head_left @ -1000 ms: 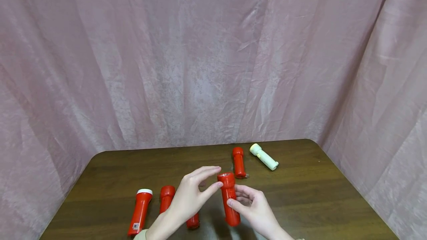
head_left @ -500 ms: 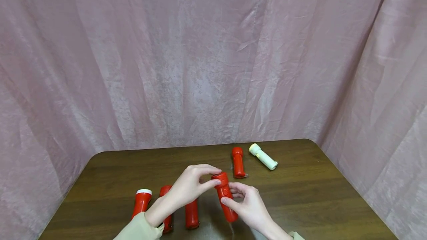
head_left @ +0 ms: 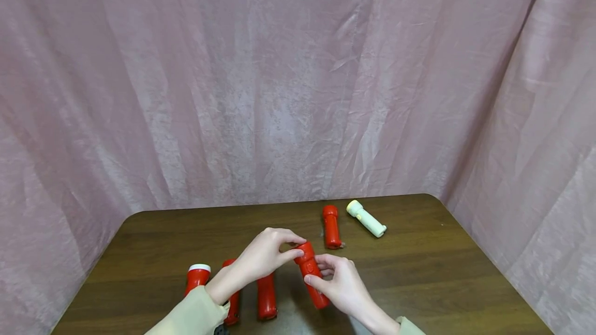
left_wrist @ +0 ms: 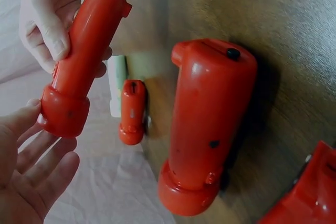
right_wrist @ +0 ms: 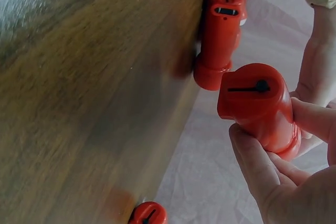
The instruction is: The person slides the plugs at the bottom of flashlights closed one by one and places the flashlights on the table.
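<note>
In the head view a red flashlight (head_left: pixel 311 270) is held above the table, its head tilted up and to the left. My right hand (head_left: pixel 343 284) grips its body, thumb on the near side and fingers behind. The left hand (head_left: pixel 265 256) pinches the wide head end between thumb and fingers. In the left wrist view the left thumb (left_wrist: pixel 26 116) lies against the flashlight's head (left_wrist: pixel 63 111). The right wrist view shows the tail end (right_wrist: pixel 254 90) with a dark slot. Where the left fingertips touch the far side is partly hidden.
A smaller red flashlight (head_left: pixel 332 227) and a pale green flashlight (head_left: pixel 367 218) lie at the table's back. Left of the hands lie a red flashlight (head_left: pixel 267 296), another red one partly covered by the left arm, and a white-rimmed red flashlight (head_left: pixel 197 277). Pink curtains (head_left: pixel 279 92) surround the wooden table (head_left: pixel 419 273).
The left thumb and fingers have closed onto the flashlight's head. The flashlight has shifted slightly left and tilted further that way, with the right hand following. The left forearm has come further in.
</note>
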Action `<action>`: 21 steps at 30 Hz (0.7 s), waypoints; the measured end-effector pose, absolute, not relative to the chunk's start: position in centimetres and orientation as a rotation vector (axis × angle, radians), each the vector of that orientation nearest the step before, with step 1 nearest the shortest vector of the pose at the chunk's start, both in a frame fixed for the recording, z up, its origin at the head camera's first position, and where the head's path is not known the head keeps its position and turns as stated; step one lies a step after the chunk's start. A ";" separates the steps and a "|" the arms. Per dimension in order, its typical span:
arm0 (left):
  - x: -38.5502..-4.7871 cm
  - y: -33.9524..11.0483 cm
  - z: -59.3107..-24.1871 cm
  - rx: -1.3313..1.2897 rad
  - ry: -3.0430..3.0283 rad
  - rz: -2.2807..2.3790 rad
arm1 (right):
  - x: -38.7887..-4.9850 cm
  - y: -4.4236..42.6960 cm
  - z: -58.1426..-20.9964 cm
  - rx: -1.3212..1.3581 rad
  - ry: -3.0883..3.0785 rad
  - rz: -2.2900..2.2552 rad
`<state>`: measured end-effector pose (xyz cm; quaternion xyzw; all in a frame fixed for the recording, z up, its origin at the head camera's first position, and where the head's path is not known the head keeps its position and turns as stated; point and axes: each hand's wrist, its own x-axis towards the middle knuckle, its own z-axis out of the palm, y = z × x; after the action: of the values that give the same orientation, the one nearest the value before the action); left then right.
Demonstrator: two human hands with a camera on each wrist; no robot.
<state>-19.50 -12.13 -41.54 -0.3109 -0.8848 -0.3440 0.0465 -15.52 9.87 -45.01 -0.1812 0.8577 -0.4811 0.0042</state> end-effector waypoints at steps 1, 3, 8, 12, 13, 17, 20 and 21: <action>-19.6 -12.1 -41.6 -0.946 -2.711 -1.050 | -15.6 9.8 -45.0 -0.568 2.693 -1.496; -19.8 -12.2 -41.8 -0.942 -2.729 -1.051 | -15.7 9.7 -45.1 -0.567 2.709 -1.469; -20.3 -12.4 -42.1 -0.932 -2.758 -1.054 | -16.0 9.4 -45.3 -0.554 2.739 -1.427; -20.6 -12.6 -42.4 -0.926 -2.786 -1.042 | -16.4 9.0 -45.6 -0.544 2.771 -1.393; -20.7 -12.6 -42.5 -0.924 -2.794 -1.035 | -16.4 8.9 -45.7 -0.542 2.782 -1.379; -21.1 -12.5 -42.9 -0.923 -2.839 -0.976 | -16.7 8.7 -45.9 -0.537 2.819 -1.314; -21.4 -12.5 -43.2 -0.923 -2.868 -0.927 | -17.0 8.5 -46.0 -0.541 2.826 -1.274; -21.5 -12.5 -43.3 -0.923 -2.877 -0.915 | -17.0 8.5 -46.0 -0.543 2.821 -1.268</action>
<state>-21.50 -12.50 -43.28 -0.2923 -0.9113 -0.2897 -0.0077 -17.05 8.45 -46.03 -0.1730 0.8983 -0.4038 0.0005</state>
